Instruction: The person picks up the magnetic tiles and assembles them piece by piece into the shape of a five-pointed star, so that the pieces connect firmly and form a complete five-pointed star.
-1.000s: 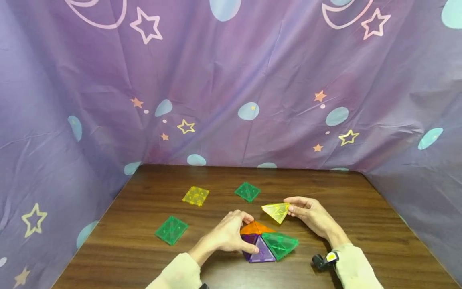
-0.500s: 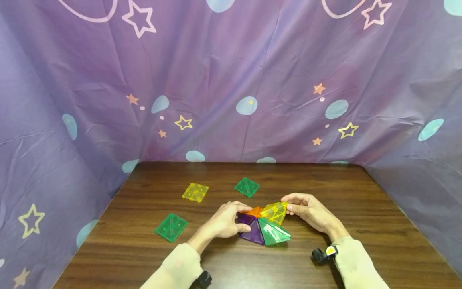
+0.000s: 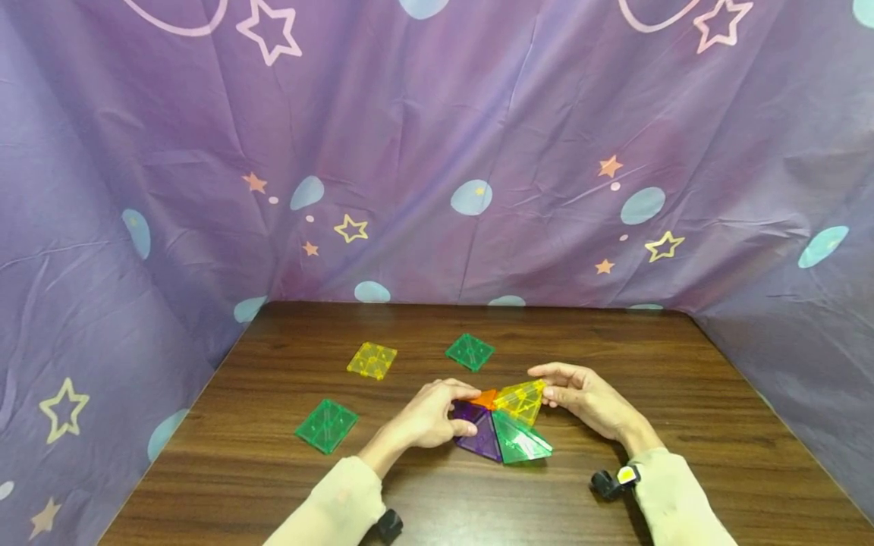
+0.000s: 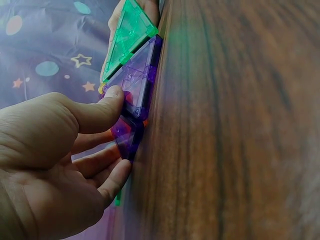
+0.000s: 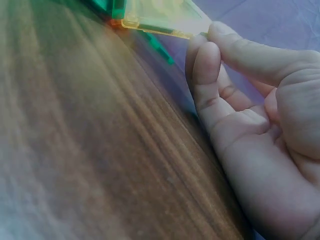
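Note:
Translucent triangular magnetic tiles form a small fan-shaped build standing on the table in the head view. Purple tiles (image 3: pixel 483 440) make its near left, a green triangle tile (image 3: pixel 520 441) its near right, and an orange tile (image 3: pixel 486 399) shows at the back. My left hand (image 3: pixel 429 415) grips the build from the left; in the left wrist view its thumb presses a purple tile (image 4: pixel 137 82), fingers round the far side. My right hand (image 3: pixel 590 400) pinches the outer corner of a yellow triangle tile (image 3: pixel 519 402) between thumb and fingers. The yellow tile's inner end meets the green and orange tiles.
Flat on the brown wooden table (image 3: pixel 239 470) lie a green square tile (image 3: pixel 327 426) at left, a yellow square tile (image 3: pixel 372 360) behind it, and another green square tile (image 3: pixel 470 352) farther back. A purple patterned curtain (image 3: pixel 410 152) encloses the table's back and sides.
The right hand's yellow tile has come against the build, beside the green and orange tiles. The left hand has shifted the build back and turned it slightly. Little moves in the last half second.

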Action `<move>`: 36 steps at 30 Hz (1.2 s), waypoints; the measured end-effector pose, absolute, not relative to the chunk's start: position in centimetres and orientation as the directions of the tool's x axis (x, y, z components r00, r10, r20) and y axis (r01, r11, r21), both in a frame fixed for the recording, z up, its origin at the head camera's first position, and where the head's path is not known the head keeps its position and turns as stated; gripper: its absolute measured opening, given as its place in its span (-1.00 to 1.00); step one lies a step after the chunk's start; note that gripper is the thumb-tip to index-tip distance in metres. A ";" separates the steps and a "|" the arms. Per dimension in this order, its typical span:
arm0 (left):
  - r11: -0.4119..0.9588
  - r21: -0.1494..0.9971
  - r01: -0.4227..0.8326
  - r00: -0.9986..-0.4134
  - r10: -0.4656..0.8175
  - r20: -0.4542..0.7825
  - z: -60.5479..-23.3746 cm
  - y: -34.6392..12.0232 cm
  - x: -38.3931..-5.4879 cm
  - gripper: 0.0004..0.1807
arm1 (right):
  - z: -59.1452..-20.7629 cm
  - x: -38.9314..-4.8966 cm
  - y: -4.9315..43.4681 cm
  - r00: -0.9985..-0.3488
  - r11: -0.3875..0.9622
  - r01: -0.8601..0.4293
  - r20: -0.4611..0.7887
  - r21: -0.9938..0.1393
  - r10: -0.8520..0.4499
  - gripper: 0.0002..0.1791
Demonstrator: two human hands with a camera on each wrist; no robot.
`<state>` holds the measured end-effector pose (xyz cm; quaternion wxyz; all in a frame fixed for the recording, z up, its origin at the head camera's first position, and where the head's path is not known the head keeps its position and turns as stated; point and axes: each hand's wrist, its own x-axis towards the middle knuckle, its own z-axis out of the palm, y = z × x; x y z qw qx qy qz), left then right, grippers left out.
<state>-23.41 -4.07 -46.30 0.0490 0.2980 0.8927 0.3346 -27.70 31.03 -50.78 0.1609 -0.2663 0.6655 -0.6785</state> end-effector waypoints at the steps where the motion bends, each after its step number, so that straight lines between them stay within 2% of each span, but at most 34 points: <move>1: 0.598 0.628 0.498 -0.818 0.565 0.111 -46.3 -4.1 -23.4 -0.33 | -50.7 -27.7 31.0 -0.810 -0.051 -0.139 0.143 -0.989 -0.569 -0.53; 12: 0.596 0.634 0.493 -0.819 0.563 0.108 -46.0 -4.1 -23.6 -0.32 | -50.3 -27.7 30.7 -0.858 0.044 -0.157 0.115 -0.987 -0.501 -0.50; 23: 0.588 0.636 0.500 -0.807 0.582 0.097 -45.9 -4.2 -23.8 -0.34 | -50.5 -27.8 30.7 -0.861 0.067 -0.178 0.122 -0.982 -0.494 -0.46; 27: 0.538 0.695 0.476 -0.804 0.586 0.097 -46.1 -4.5 -23.9 -0.39 | -50.7 -27.8 30.6 -0.853 0.037 -0.156 0.116 -0.987 -0.509 -0.39; 31: 0.494 0.777 0.390 -0.856 0.505 0.108 -46.0 -4.8 -24.0 -0.50 | -51.0 -27.8 30.7 -0.846 0.036 -0.150 0.109 -0.988 -0.522 -0.41; 36: 0.509 0.826 0.243 -0.953 0.284 0.105 -46.4 -5.0 -24.9 -0.57 | -51.1 -27.9 30.6 -0.855 0.020 -0.150 0.120 -0.988 -0.505 -0.38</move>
